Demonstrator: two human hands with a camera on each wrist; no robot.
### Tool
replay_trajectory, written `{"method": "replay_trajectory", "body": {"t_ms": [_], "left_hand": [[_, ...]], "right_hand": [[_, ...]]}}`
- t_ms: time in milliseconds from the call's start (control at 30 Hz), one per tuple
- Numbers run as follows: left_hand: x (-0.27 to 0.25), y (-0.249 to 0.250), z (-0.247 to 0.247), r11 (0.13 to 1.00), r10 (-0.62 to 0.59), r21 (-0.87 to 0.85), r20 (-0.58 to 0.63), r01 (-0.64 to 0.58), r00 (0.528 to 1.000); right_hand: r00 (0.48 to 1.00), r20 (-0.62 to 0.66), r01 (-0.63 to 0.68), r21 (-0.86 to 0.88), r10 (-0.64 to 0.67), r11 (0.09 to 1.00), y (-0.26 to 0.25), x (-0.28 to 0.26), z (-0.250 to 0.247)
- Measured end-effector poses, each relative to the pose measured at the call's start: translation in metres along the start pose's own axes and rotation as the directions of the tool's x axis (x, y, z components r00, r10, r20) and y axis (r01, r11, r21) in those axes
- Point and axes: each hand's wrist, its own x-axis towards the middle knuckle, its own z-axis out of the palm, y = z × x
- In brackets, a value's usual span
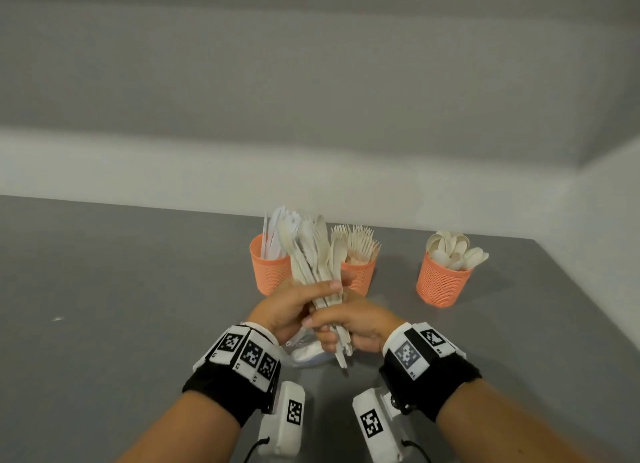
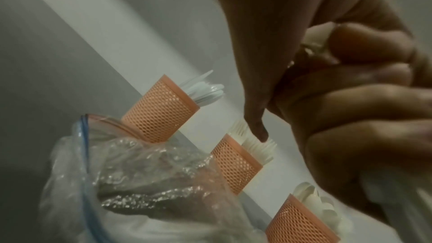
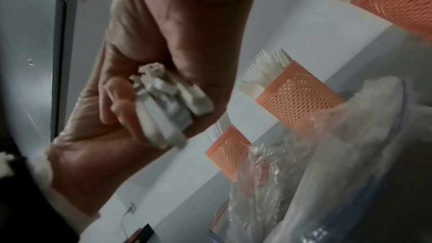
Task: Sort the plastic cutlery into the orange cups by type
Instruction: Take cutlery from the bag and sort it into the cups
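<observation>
Both hands hold one upright bundle of white and cream plastic cutlery [image 1: 313, 254] above the grey table [image 1: 138, 289]. My left hand [image 1: 311, 298] grips its middle, fingers wrapped over the front. My right hand [image 1: 330, 327] grips the handles just below. The handle ends [image 3: 168, 103] show between the two palms in the right wrist view. Behind the bundle stand three orange mesh cups: the left cup [image 1: 270, 272] holds knives, the middle cup [image 1: 358, 272] holds forks, the right cup [image 1: 443, 279] holds spoons. The bundle hides part of the left and middle cups.
A crumpled clear zip bag [image 1: 304, 353] lies on the table under my hands, also close in the left wrist view as the zip bag [image 2: 140, 182]. A pale wall runs behind the cups. The table's right edge [image 1: 588, 289] passes near the spoon cup.
</observation>
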Motion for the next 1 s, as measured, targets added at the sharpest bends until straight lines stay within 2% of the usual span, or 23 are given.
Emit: {"method": "replay_trajectory", "body": {"t_ms": [67, 133, 200, 233, 300, 333, 367, 400, 433, 467, 533, 600, 800, 933, 1000], "left_hand": [[0.002, -0.002, -0.004, 0.999, -0.041, -0.005, -0.015, 0.041, 0.999], [0.006, -0.005, -0.005, 0.998, -0.062, -0.020, -0.078, 0.061, 0.995], [0.009, -0.007, -0.007, 0.992, -0.063, -0.113, -0.141, 0.047, 0.988], [0.011, -0.008, -0.009, 0.982, -0.070, -0.184, -0.176, 0.037, 0.982], [0.018, -0.018, -0.029, 0.962, -0.064, -0.272, -0.269, -0.012, 0.961], [0.021, -0.019, -0.032, 0.954, -0.067, -0.300, -0.290, -0.024, 0.955], [0.023, -0.021, -0.035, 0.940, -0.077, -0.339, -0.303, -0.032, 0.950], [0.025, -0.023, -0.038, 0.927, -0.086, -0.374, -0.304, -0.036, 0.949], [0.025, -0.024, -0.037, 0.916, -0.086, -0.400, -0.287, -0.038, 0.954], [0.025, -0.022, -0.035, 0.911, -0.088, -0.411, -0.263, -0.029, 0.961], [0.024, -0.018, -0.030, 0.918, -0.082, -0.397, -0.222, -0.013, 0.972], [0.020, -0.017, -0.026, 0.910, -0.082, -0.415, -0.189, -0.004, 0.979], [0.016, -0.011, -0.025, 0.916, -0.074, -0.400, -0.126, 0.017, 0.989], [0.020, -0.003, -0.029, 0.913, -0.101, -0.408, -0.160, 0.028, 0.982], [0.021, -0.002, -0.030, 0.909, -0.127, -0.415, -0.174, 0.045, 0.977]], "right_hand": [[1.000, 0.008, -0.018, -0.022, 0.019, 1.000, 0.000, 0.002, 0.003], [0.999, -0.031, -0.020, -0.055, 0.018, 0.998, -0.001, 0.002, 0.005], [0.998, -0.063, -0.025, -0.123, 0.017, 0.992, 0.000, 0.003, -0.001], [0.996, -0.088, -0.028, -0.211, 0.010, 0.977, 0.001, 0.005, -0.008], [0.979, -0.189, -0.022, -0.480, -0.079, 0.877, 0.010, 0.020, -0.014], [0.930, -0.295, 0.011, -0.577, -0.221, 0.817, 0.009, 0.018, -0.018], [0.846, -0.367, 0.078, -0.631, -0.386, 0.772, 0.008, 0.017, -0.020], [0.769, -0.374, 0.172, -0.660, -0.518, 0.732, 0.006, 0.015, -0.019], [0.733, -0.328, 0.248, -0.687, -0.596, 0.683, 0.002, 0.013, -0.015], [0.744, -0.258, 0.287, -0.709, -0.616, 0.644, -0.001, 0.012, -0.011], [0.808, -0.140, 0.280, -0.763, -0.572, 0.582, -0.003, 0.013, -0.005], [0.823, -0.131, 0.249, -0.791, -0.552, 0.558, 0.000, 0.014, -0.004], [0.802, -0.068, 0.257, -0.858, -0.594, 0.445, 0.000, 0.017, -0.006], [0.718, -0.054, 0.312, -0.866, -0.694, 0.390, -0.003, 0.021, -0.002], [0.735, -0.038, 0.308, -0.871, -0.677, 0.383, -0.003, 0.023, -0.001]]}}
